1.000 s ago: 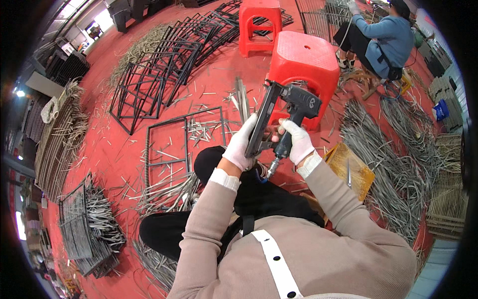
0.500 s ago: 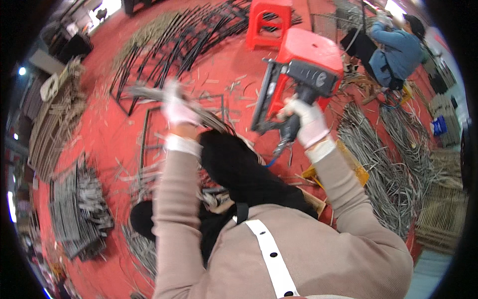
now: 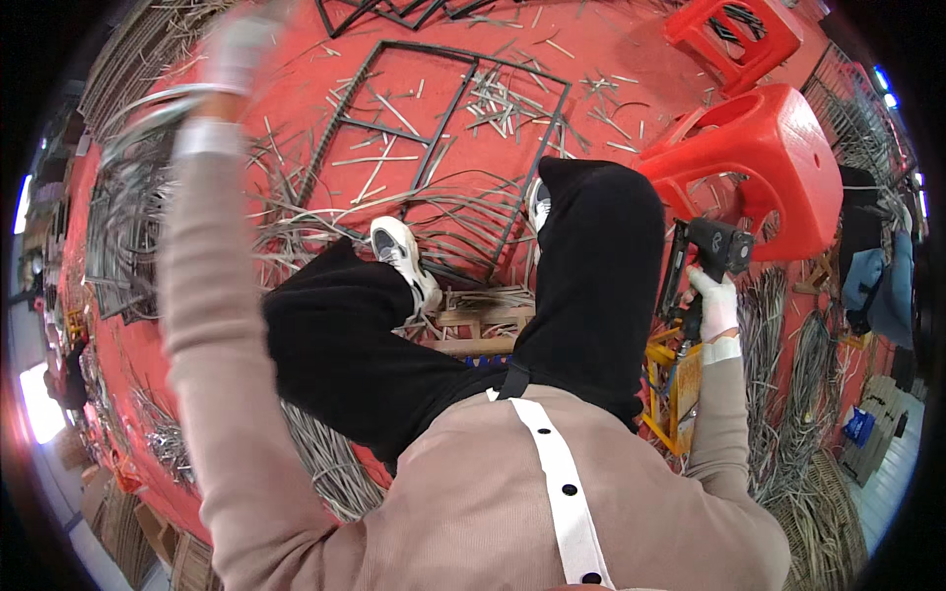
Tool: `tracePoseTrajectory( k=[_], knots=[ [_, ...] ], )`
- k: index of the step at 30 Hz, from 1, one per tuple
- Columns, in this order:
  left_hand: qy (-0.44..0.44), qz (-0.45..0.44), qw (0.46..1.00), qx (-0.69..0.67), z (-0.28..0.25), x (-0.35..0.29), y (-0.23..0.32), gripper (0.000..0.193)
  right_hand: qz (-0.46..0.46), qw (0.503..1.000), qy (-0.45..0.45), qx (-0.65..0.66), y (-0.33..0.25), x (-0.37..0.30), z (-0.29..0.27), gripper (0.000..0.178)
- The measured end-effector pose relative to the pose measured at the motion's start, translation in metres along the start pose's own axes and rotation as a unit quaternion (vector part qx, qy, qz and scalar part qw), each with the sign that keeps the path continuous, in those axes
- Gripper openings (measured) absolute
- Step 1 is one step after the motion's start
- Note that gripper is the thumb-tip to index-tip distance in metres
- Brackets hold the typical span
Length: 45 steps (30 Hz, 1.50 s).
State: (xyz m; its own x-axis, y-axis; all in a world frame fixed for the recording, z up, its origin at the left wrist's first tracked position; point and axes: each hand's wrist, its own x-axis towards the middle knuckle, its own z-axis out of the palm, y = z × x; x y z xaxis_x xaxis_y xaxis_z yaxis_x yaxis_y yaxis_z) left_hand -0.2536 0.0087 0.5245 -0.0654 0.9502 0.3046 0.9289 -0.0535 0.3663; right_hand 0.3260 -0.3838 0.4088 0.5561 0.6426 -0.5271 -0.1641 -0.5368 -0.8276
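Note:
My right hand (image 3: 716,303), in a white glove, is wrapped round the handle of a black nail gun (image 3: 726,244), held low beside my right knee. My left hand (image 3: 239,59), also gloved, is raised at the upper left and smeared by motion; whether it holds anything cannot be made out. Grey strips (image 3: 148,163), partly blurred, spread below it. On the floor before my feet lies a dark rectangular metal frame (image 3: 477,62) with crossbars. Loose strips (image 3: 503,108) are scattered in and around it, and longer ones trail across its near part.
Two red plastic stools (image 3: 808,138) stand at the upper right. Beside my right forearm is a yellow metal stand (image 3: 682,394). Long grey strip bundles (image 3: 769,325) lie farther right, near a person in blue (image 3: 872,286). Woven brown panels (image 3: 138,59) are stacked at the upper left.
My left hand has swung up and left; the grey strips it held are no longer clear in it. My right hand has moved right and lower with the nail gun. The view has shifted.

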Motion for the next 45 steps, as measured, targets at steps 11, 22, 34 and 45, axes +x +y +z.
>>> tracePoseTrajectory(
  k=[11,22,34,45],
  knots=[
    [-0.644,-0.026,0.764,-0.032,0.299,-0.352,0.001,0.050,0.061,0.996,-0.029,-0.059,0.047,0.016,-0.013,0.010],
    [-0.418,-0.322,0.563,-0.636,0.334,-0.206,0.048,0.037,0.007,0.927,-0.081,-0.366,0.114,0.239,0.147,0.048],
    [-0.447,-0.416,0.510,-0.606,0.428,-0.207,0.076,0.032,-0.364,0.816,0.003,-0.449,0.161,0.303,0.211,0.025],
    [-0.501,-0.390,0.530,-0.562,0.427,-0.200,0.090,0.036,0.068,0.899,-0.432,-0.021,0.077,0.327,0.307,0.024]
  ],
)
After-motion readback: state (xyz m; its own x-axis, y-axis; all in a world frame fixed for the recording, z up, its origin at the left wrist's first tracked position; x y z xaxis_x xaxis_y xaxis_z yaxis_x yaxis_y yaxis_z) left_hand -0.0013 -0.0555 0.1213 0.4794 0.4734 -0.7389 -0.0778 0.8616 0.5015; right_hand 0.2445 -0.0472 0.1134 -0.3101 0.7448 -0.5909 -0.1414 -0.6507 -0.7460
